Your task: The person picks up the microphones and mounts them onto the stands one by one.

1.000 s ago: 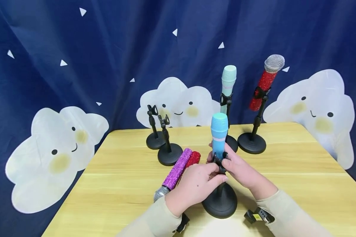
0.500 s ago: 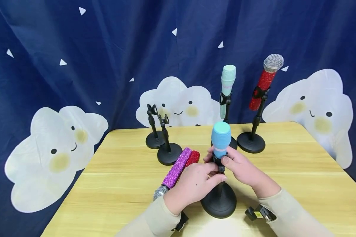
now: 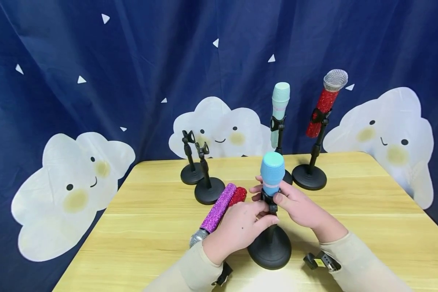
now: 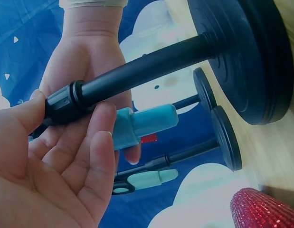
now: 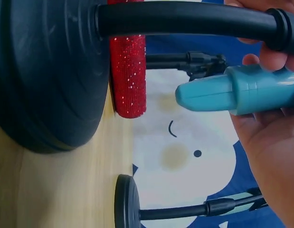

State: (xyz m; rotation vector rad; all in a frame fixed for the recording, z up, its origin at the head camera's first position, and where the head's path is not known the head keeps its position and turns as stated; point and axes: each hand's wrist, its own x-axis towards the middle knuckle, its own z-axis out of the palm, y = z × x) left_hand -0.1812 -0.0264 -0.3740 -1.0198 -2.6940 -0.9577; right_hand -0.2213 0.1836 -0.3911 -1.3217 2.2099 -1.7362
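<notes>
In the head view a blue microphone [image 3: 272, 172] sits in the clip of a black stand [image 3: 269, 248], its head tipped toward the camera. The left hand [image 3: 241, 227] grips the stand's upper part just below the clip, thumb in front. Around the microphone's lower body and the clip curls the right hand [image 3: 303, 207], thumb on the near side. The left wrist view shows fingers and thumb around the black collar [image 4: 66, 102] of the stand. In the right wrist view the blue handle [image 5: 260, 90] lies against the palm, its tail pointing away.
A purple glitter microphone [image 3: 219, 207] and a red one [image 3: 238, 196] lie left of the stand, partly behind the left hand. Two bare stands [image 3: 209, 190] stand at the back left. Behind the hands, stands hold a mint microphone [image 3: 280, 101] and a red microphone [image 3: 327, 100].
The blue microphone has tilted, its head lowering toward the camera. The right hand has shifted slightly with it, and its far fingers have spread a little. The left hand has stayed on the stand.
</notes>
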